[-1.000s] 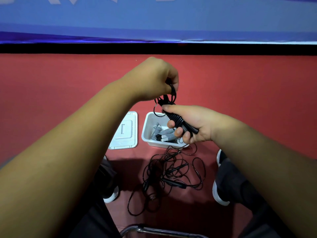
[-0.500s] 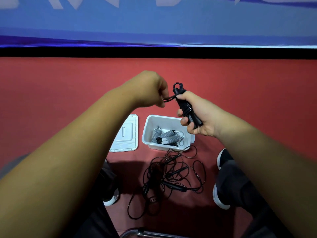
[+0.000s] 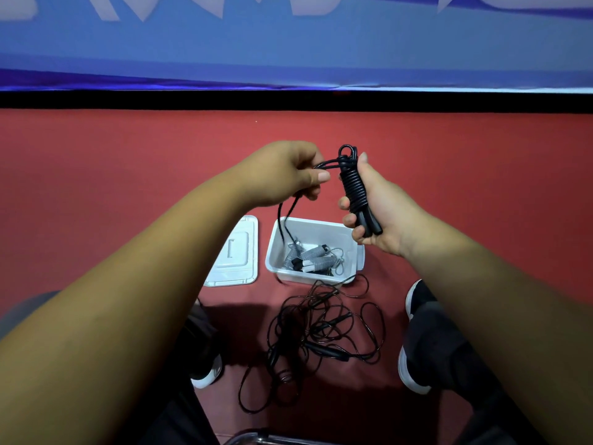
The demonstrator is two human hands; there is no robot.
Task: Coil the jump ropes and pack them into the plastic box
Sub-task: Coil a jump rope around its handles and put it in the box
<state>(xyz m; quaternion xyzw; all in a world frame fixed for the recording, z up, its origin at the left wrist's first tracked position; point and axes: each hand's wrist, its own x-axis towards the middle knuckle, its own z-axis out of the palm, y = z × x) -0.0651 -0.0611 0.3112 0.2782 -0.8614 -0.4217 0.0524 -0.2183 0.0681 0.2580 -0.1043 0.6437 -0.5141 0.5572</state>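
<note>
My right hand (image 3: 378,207) grips a black jump rope (image 3: 354,187) whose cord is wound tightly around its two handles. My left hand (image 3: 285,173) pinches the loose loop of that cord, which comes off the top of the bundle and dangles below my fingers. Both hands are held above the floor. Beneath them sits the white plastic box (image 3: 321,231), open, with coiled grey jump ropes (image 3: 316,256) inside. A tangle of loose black jump ropes (image 3: 321,332) lies on the red floor in front of the box.
The box's white lid (image 3: 236,255) lies flat to the left of the box. My feet in black shoes with white soles (image 3: 414,361) stand on either side of the tangle. A metal chair edge (image 3: 256,438) shows at the bottom. A blue banner and black strip run along the far side.
Both hands rose from just above the box. My left hand drew the cord's end out to the left of the bundle, and the end now dangles below my fingers.
</note>
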